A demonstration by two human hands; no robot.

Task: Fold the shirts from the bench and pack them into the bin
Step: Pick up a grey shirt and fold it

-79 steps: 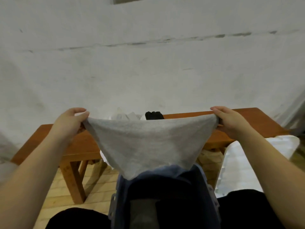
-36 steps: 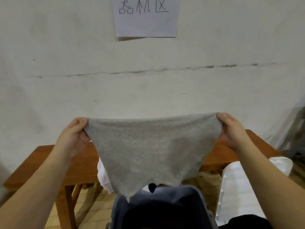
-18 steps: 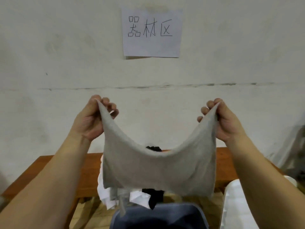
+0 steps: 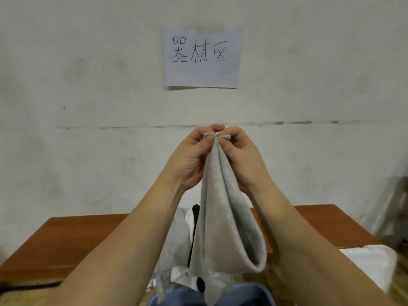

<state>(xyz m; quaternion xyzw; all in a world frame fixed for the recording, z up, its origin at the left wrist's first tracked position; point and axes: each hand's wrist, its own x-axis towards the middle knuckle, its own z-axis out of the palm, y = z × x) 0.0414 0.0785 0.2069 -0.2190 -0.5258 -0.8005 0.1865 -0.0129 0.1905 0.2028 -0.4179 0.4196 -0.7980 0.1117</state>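
Both grips pinch the grey shirt's top corners, left hand against right hand, halving it above the bin.

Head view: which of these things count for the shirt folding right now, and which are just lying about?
Part of the job:
- grey shirt, pinched at its top by left hand and right hand
- pile of shirts on the wooden bench
- blue bin below

Just lying about:
- paper sign on the wall
- white padded thing at right
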